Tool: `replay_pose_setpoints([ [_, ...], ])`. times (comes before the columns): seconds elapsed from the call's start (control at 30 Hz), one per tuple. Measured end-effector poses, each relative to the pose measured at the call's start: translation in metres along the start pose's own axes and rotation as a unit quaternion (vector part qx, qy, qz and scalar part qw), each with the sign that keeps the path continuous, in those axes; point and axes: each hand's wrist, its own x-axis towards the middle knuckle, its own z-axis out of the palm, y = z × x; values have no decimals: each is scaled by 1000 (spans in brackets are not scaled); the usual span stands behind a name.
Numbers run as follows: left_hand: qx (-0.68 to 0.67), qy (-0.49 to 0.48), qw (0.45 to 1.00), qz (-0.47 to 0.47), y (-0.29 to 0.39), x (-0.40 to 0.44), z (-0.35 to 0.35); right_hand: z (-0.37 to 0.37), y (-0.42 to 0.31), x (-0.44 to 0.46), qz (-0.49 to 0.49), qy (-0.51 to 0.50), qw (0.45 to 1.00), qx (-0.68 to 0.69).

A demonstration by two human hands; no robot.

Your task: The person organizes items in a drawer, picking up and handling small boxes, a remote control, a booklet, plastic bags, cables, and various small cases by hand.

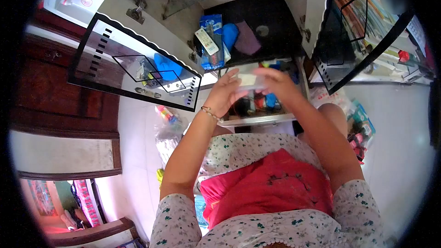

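Note:
Between my two hands is a small, whitish, translucent box-like thing (248, 81); blur hides its exact kind. My left hand (224, 94), with a beaded bracelet at the wrist, grips its left side. The fingers of my right hand (277, 84) are closed on its right side. Both hands are above an open drawer (257, 120) filled with mixed small items, partly covered by my hands. Just behind, on the cabinet's dark shelf, lie a white remote control (206, 41), a blue packet (212, 20), a blue object (230, 34) and a purple cloth-like piece (248, 38).
Open glass cabinet doors stand on the left (138, 71) and right (356, 41). Clear plastic bags (167, 135) lie on the floor at left, and colourful packages (362, 121) at right. A red cloth (271, 183) covers my lap.

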Motion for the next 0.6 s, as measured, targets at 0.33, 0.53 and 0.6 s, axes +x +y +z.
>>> replay_pose_setpoints([
  [0.33,-98,187,977,35,16,46,-73,-36,-16,-3,76,155,972,157],
  [0.53,163,145,975,53,9,47,-29,-47,-12,3,31,149,982,112],
  [0.6,210,128,968,52,-4,41,-9,-45,-2,4,109,80,975,177],
])
